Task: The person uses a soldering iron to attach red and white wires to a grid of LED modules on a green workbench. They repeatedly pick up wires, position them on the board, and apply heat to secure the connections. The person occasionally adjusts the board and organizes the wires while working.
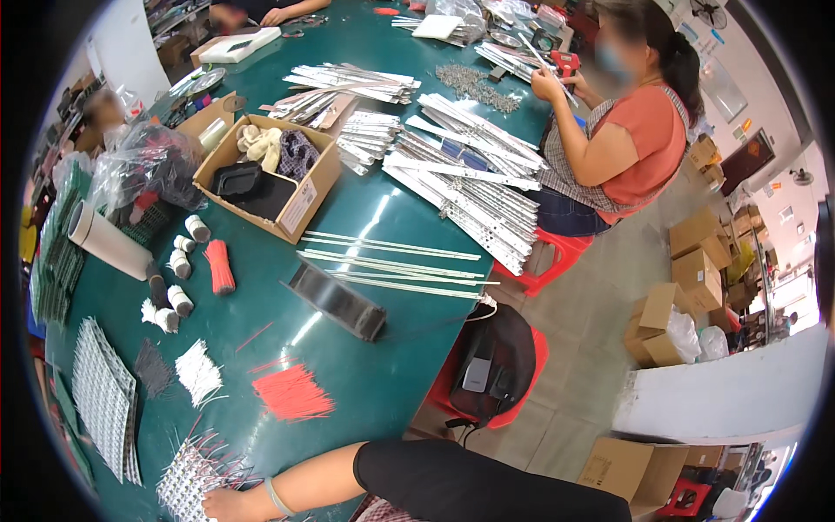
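From the lower right comes my right forearm in a black sleeve, with a pale band on the wrist. My right hand (230, 505) lies at the lower left against a white-and-grey circuit board panel (187, 470) with thin red and white wires sticking up from it. The picture's edge cuts off its fingers, so their grip does not show. My left hand is out of sight. Beyond the panel lie loose piles of red wires (294, 393), white wires (200, 372) and black wires (153, 369). A stack of similar panels (103, 396) stands to the left.
Farther up the green table (261, 326) are a dark metal block (337, 300), pale thin strips (400, 268), a cardboard box (300, 204) with gloves, wire bundles (220, 268) and a white tumbler (109, 242). A co-worker (639, 139) handles strips by stacked light bars (470, 200). A bag (500, 357) rests on a red stool.
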### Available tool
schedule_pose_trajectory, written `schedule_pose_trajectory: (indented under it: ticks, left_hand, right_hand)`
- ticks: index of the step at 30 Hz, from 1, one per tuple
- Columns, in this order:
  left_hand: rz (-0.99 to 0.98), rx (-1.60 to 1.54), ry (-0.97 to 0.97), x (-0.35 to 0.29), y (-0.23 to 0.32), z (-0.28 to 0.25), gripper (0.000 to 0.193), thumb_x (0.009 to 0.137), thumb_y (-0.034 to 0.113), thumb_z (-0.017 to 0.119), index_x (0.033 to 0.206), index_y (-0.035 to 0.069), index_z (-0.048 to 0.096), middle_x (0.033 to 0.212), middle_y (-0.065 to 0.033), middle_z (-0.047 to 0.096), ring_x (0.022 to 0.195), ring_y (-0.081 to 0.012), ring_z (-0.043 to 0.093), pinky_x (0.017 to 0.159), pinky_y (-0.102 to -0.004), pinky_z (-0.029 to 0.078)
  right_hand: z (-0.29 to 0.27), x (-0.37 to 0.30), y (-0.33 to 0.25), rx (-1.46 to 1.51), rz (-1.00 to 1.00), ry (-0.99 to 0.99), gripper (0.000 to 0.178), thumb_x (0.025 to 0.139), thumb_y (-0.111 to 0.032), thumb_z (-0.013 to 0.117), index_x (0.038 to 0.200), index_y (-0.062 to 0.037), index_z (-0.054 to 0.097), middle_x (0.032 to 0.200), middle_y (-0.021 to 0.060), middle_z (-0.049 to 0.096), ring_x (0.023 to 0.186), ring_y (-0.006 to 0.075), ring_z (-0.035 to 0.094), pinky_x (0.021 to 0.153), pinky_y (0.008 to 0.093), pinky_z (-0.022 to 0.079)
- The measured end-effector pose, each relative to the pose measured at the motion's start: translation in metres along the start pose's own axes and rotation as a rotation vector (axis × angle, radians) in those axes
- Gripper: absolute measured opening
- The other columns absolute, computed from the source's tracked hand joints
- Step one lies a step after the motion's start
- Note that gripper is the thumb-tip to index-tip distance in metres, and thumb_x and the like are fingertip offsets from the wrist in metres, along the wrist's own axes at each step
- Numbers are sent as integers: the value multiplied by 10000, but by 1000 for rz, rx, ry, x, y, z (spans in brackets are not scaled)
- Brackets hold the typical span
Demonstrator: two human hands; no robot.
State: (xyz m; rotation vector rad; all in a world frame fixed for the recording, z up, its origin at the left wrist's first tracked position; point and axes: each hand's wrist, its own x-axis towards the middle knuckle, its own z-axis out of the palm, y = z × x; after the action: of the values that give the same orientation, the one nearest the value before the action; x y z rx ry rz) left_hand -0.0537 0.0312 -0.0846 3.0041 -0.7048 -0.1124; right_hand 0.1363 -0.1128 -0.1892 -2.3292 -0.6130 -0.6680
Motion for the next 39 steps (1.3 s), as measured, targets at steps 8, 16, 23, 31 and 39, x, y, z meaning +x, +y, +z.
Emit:
schedule_pose_trajectory:
  ticks: [8,16,23,31,39]
  left_hand:
    - [2,-20,-34,14,18,7,691,837,360,759,1419,85,510,1249,-230,633,1019,-444,629,856,-537,509]
    - [-7,-18,-63,22,27,9,705,834,372,763,1416,67,509,1250,-236,628,1032,-442,621,872,-530,502]
    - [10,-14,-78,33,34,11,717,832,382,766,1414,52,507,1251,-241,624,1044,-441,614,886,-524,497]
    - [29,-7,-86,46,45,13,733,829,394,770,1411,35,506,1253,-247,619,1057,-440,606,902,-517,491]
    - [27,9,-98,52,51,13,749,827,406,773,1408,18,504,1254,-254,614,1071,-438,598,919,-510,485]
  right_hand:
    - [38,-21,10,9,-80,264,237,872,-231,551,937,-24,646,876,175,629,790,322,622,736,455,493]
    - [45,-1,-2,192,177,22,252,857,-263,573,921,-34,658,891,174,649,800,323,638,702,461,494]
    - [57,-15,-1,-22,23,414,279,905,-282,537,993,-44,654,935,147,640,826,305,622,744,453,495]
    - [47,-15,11,6,-7,397,335,926,-264,517,1103,-14,654,1083,195,652,982,343,630,866,492,494]
    - [-7,-38,8,19,-88,496,329,930,-248,509,1100,-8,656,1116,208,647,1038,362,617,910,513,478]
